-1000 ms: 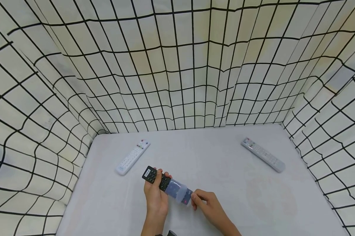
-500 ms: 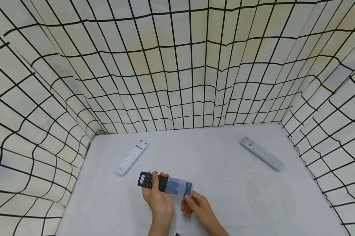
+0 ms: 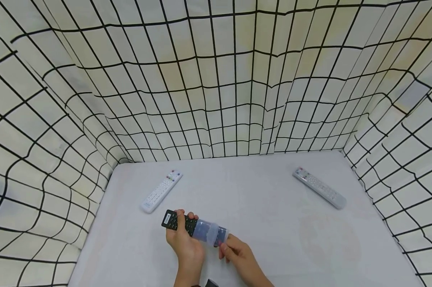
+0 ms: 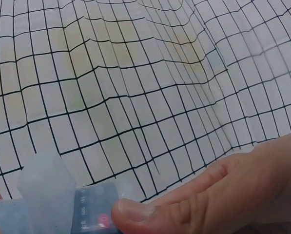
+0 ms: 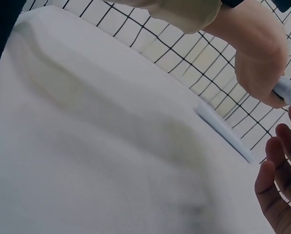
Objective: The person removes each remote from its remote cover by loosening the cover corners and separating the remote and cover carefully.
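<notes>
A black remote control (image 3: pixel 170 219) is held above the table, its label end pointing left. My left hand (image 3: pixel 187 247) grips its bare part, thumb across the buttons. A translucent bluish sleeve (image 3: pixel 201 230) covers the right part, with a cloudy band around it. My right hand (image 3: pixel 237 255) pinches the sleeved right end between thumb and fingers. In the left wrist view, the right thumb presses beside a pink button under the clear sleeve (image 4: pixel 94 209). The right wrist view shows the right hand's other fingers (image 5: pixel 277 161) loosely curled; its pinch is out of frame there.
A white remote (image 3: pixel 162 191) lies slanted on the white table (image 3: pixel 255 207) at back left. A grey remote (image 3: pixel 320 188) lies slanted at back right. White walls with a black grid (image 3: pixel 223 87) enclose the table's back and sides.
Both hands and the black remote have shifted left. The remote swung to nearly level, then tilted slightly down to the right again. The two other remotes stay put.
</notes>
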Demonstrator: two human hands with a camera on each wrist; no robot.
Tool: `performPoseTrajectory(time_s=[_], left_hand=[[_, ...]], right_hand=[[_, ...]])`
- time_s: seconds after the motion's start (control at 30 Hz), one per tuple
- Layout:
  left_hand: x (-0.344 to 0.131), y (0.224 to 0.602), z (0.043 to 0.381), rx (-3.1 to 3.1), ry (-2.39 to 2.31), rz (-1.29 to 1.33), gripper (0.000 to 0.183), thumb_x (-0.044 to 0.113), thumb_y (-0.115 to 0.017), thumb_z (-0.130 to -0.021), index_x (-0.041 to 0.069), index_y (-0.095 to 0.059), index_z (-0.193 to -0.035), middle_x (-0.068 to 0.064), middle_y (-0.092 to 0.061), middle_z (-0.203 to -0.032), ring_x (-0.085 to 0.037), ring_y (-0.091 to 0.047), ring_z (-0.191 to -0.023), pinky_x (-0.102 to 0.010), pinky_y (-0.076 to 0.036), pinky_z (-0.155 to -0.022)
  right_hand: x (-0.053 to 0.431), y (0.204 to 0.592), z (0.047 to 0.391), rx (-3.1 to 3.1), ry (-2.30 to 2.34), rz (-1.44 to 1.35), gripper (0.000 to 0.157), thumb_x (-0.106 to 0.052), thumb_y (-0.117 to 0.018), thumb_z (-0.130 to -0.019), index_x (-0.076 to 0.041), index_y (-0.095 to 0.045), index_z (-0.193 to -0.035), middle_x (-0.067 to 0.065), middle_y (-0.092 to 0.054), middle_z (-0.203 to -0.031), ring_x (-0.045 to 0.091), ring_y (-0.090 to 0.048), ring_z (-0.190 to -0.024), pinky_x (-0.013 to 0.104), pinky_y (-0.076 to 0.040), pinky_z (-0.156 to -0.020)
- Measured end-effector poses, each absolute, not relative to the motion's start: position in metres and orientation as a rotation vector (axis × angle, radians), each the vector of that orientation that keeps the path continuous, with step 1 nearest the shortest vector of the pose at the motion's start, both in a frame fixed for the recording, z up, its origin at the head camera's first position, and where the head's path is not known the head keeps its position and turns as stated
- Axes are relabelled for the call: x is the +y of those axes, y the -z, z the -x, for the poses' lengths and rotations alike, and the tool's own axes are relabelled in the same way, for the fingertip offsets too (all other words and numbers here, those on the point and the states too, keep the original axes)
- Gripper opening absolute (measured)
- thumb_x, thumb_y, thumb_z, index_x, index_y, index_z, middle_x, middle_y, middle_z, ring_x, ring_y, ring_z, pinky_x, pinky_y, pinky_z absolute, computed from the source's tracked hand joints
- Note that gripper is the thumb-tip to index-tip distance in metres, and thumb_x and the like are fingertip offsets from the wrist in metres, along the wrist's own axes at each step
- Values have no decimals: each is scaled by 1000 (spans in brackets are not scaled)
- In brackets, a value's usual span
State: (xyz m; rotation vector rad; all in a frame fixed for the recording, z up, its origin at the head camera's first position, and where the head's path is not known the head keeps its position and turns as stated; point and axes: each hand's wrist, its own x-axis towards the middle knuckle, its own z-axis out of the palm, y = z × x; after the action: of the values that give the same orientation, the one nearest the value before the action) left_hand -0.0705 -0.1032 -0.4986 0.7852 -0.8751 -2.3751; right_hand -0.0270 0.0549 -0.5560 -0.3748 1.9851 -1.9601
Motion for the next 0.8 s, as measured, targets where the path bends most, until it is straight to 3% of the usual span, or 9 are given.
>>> performPoseTrajectory(time_s=[0.07, 0.27, 0.53, 0.8], left_hand=[[-108, 500, 70, -888, 2380, -817, 24, 23, -64, -104, 1, -54, -110, -1, -60, -76, -13, -62, -67, -26, -58, -72], [-119, 503, 69, -864, 2409, -871, 17, 18, -64, -104, 2, -57, -106, -1, -60, -78, -13, -62, -65, -26, -57, -69], [-123, 504, 67, -902, 2460, -927, 9, 15, -59, -107, 6, -58, -106, 0, -58, -91, -12, -62, -69, -27, -57, -72], [-124, 505, 67, -821, 2500, -981, 9, 15, -62, -104, 7, -61, -102, 0, -61, -87, -12, -62, -67, -26, -57, -72]], right_hand=[[54, 556, 25, 2011, 1955, 420, 34, -20, -52, -109, -5, -65, -82, 21, -62, -101, 1, -53, -79, 22, -50, -68], [50, 555, 22, 2014, 1979, 540, 31, -16, -53, -109, -6, -64, -81, 17, -53, -90, -4, -48, -75, 17, -47, -65], [50, 557, 18, 2042, 2003, 604, 31, -13, -54, -108, -7, -63, -79, 15, -53, -85, -3, -48, -74, 18, -47, -64], [54, 551, 13, 2128, 1942, 643, 31, -14, -54, -109, -6, -65, -81, 4, -56, -90, 0, -51, -80, 21, -48, -71]])
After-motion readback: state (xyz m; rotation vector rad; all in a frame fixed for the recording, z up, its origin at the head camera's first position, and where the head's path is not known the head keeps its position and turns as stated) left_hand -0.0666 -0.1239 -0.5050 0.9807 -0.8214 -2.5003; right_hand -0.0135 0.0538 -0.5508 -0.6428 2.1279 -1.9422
